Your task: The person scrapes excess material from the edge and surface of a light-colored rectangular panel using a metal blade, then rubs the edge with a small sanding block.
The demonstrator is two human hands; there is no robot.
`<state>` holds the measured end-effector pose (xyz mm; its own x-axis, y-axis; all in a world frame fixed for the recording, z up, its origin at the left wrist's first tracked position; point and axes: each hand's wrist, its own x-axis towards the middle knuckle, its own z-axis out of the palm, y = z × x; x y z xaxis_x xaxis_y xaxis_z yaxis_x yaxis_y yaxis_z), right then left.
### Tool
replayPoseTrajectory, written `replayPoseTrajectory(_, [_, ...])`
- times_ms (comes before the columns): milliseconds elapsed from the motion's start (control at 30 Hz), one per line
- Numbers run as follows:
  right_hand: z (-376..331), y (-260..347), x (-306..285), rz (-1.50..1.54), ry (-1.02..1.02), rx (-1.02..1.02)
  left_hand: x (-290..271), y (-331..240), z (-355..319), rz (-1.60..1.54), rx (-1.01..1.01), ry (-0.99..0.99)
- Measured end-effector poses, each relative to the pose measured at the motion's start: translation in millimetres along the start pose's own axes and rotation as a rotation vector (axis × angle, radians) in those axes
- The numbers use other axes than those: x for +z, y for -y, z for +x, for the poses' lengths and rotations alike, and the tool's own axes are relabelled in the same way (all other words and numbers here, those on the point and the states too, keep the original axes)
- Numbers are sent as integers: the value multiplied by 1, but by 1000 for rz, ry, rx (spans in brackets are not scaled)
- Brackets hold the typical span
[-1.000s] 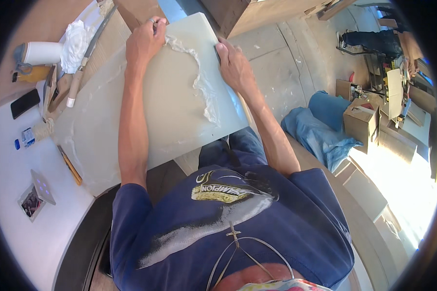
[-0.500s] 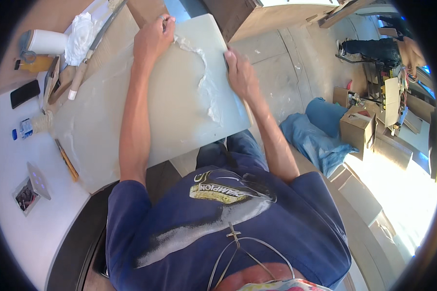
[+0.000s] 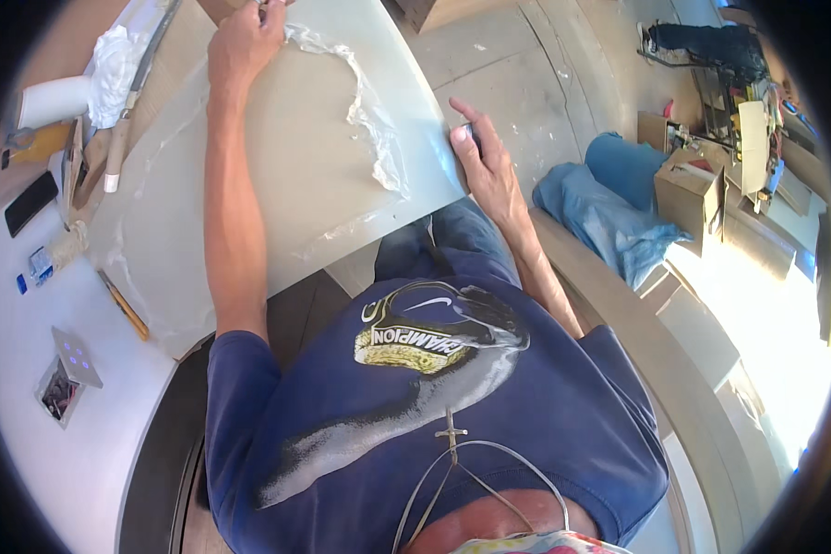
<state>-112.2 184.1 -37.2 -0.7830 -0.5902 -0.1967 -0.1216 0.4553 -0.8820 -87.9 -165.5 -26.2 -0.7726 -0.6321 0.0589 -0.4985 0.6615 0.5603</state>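
A large pale board [image 3: 277,129] lies in front of me, its right corner jutting past the support. A crumpled ridge of whitish, translucent film or glue [image 3: 367,115] curves across its surface. At the far side of the board, my left hand [image 3: 246,46] is closed, a ring on one finger. The ridge begins right beside its fingertips; what they pinch is hidden. My right hand [image 3: 491,171] is just off the board's right edge, index finger raised and thumb up. A small dark thing shows between thumb and fingers, too small to name.
On the left lie a white roll [image 3: 55,102], crumpled white plastic [image 3: 111,74], a phone [image 3: 31,204], a long tool with a light handle [image 3: 117,152] and a yellow-handled tool [image 3: 125,305]. Blue sheeting [image 3: 600,217] and a cardboard box [image 3: 691,194] stand right. Another person is at far right.
My right hand has let go of the board's right edge and moved slightly nearer me. In the picture, the board and my left hand now sit further up and left.
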Motion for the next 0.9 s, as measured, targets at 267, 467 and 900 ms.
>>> replayPoseTrajectory(267, [0,23,5,-270,19,77,3,-2,1,64,-19,-4])
replayPoseTrajectory(467, [-1,13,15,-307,-1,65,3,5,2,60,24,-47])
replayPoseTrajectory(900, [21,20,15,-228,8,51,3,-2,2,39,41,-36])
